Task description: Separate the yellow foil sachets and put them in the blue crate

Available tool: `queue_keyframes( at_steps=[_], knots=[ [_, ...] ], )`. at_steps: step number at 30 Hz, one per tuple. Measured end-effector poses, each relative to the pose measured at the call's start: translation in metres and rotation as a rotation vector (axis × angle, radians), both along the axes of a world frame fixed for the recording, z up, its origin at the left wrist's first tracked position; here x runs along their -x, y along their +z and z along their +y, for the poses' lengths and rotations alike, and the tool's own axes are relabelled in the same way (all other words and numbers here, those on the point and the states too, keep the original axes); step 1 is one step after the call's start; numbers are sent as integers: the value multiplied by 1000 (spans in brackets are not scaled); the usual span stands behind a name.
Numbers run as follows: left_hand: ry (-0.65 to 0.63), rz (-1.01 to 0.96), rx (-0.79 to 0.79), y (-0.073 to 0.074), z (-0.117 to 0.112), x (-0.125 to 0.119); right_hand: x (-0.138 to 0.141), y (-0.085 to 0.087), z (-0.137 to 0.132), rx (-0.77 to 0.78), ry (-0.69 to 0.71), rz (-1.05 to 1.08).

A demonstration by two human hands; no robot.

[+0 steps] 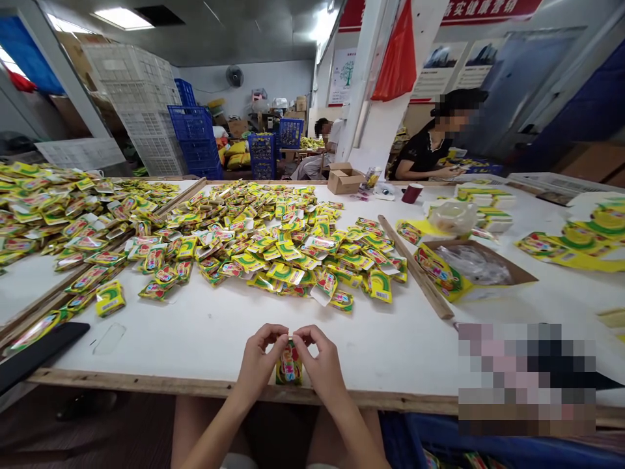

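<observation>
A small yellow and green printed packet point(289, 366) is at the table's front edge, between my two hands. My left hand point(263, 355) pinches its top edge from the left with thumb and forefinger. From the right, my right hand point(318, 357) pinches the same top edge, the fingertips of both hands almost meeting. The packet's printed face points toward me. Beyond my hands spreads a large heap of similar packets point(273, 254), some with white flaps sticking out.
Wooden strips point(415, 267) divide the white table point(205, 339). Right of me stand an open yellow box point(449, 273) with clear plastic inside and a dark red mug point(413, 193). A black phone-like object point(41, 352) lies left. A blue crate point(439, 433) sits below the edge. Two people work farther back.
</observation>
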State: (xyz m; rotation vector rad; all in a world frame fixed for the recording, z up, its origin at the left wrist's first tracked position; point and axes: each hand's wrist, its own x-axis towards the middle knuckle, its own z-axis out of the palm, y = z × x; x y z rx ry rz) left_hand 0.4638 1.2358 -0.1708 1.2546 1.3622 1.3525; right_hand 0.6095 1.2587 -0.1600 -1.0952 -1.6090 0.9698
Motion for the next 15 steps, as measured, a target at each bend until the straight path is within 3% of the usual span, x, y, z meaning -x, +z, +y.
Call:
queue_keyframes(
  at_steps=[3,15],
  knots=[
    [-44,-13,24,-2,3,4,-1,-1,1,1,1,-14],
    [-29,38,-9,-2,1,1,-2,-2,1,51,1,-11]
  ],
)
